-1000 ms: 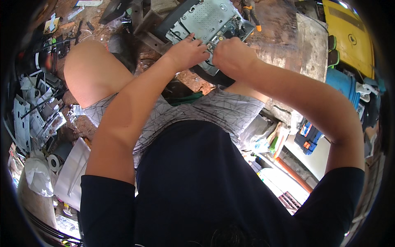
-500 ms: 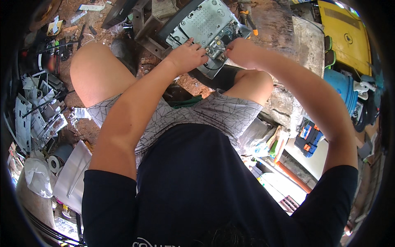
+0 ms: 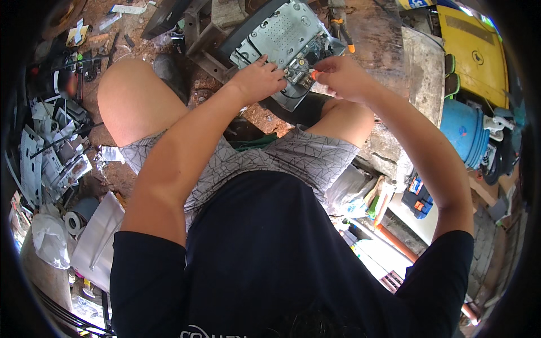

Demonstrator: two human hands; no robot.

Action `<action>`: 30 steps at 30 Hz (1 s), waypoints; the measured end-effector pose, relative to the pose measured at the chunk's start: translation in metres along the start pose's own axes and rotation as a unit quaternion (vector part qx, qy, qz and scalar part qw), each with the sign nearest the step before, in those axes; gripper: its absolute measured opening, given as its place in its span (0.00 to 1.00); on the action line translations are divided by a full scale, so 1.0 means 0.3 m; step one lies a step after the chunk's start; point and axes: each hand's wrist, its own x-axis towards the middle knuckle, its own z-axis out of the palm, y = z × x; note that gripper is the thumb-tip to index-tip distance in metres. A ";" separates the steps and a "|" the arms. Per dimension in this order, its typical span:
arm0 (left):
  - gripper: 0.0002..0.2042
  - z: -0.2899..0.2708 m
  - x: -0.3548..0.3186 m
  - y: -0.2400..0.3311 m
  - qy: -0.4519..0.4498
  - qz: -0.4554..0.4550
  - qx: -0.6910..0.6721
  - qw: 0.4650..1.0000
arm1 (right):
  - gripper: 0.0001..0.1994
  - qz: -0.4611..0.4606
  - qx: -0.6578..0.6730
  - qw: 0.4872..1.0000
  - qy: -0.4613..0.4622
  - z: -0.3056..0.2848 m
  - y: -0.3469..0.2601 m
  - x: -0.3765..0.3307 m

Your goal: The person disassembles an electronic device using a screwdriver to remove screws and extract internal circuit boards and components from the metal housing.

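"So, what do your hands hold?"

"Your right hand [image 3: 345, 77] pinches a screwdriver [image 3: 316, 75] by its orange handle, fingers nearly closed on it. Your left hand [image 3: 255, 79] is half open, fingers loosely bent over the seven o'clock edge of the metal panel [image 3: 284, 28]; you seem to grip nothing there, though your palm is hidden."

"And which way does the screwdriver lie?"

"From your right hand it points to nine o'clock, its long axis almost level, reaching toward the lower end of the circuit board [image 3: 313, 50]. You can't tell whether the tip touches."

"Which hand is nearer that tip?"

"Your left, just beside it. The board is at two o'clock from your left hand, ten from your right. Pliers [image 3: 345, 37] lie at your right hand's twelve."
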 end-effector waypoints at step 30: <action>0.09 0.001 0.001 -0.005 0.026 -0.015 -0.020 0.999 | 0.28 -0.266 -0.389 0.863 0.180 0.055 0.022 -0.041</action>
